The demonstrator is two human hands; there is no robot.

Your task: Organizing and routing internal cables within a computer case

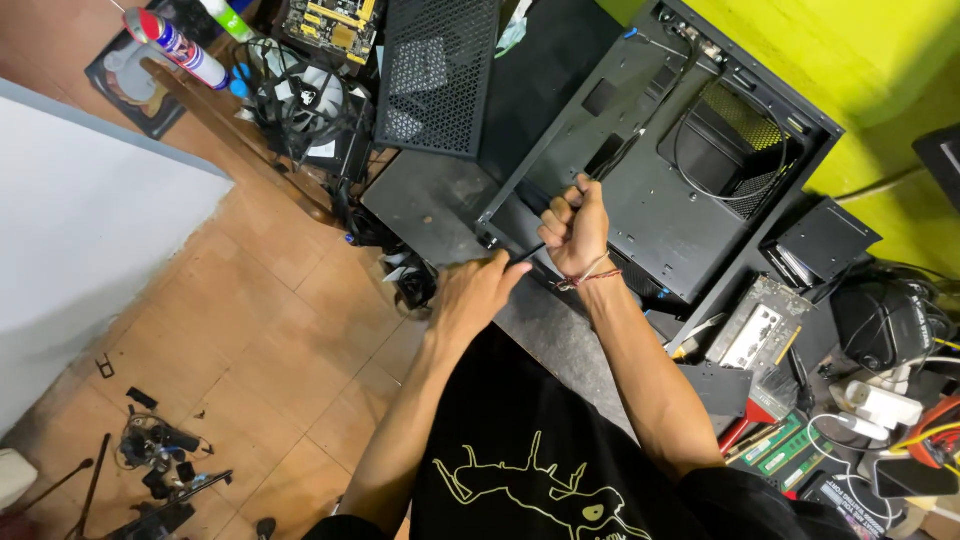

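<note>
Perforated black side panel (437,75) lies flat at far edge of my bench (420,200). Beside it, tangle of case fans (300,100) and cables. Spray can (175,45) rests on dark tray, upper left. Green motherboard (330,25) at top. To my right: memory sticks (785,450), silver backplate (758,335), white power adapter (880,405). Small black parts (155,445) scattered on tiled floor (260,340).

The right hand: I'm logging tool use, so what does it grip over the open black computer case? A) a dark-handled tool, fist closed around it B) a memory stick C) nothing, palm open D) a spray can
A: the right hand is a closed fist around a dark tool over the computer case, and the left hand touches its lower end.
</note>
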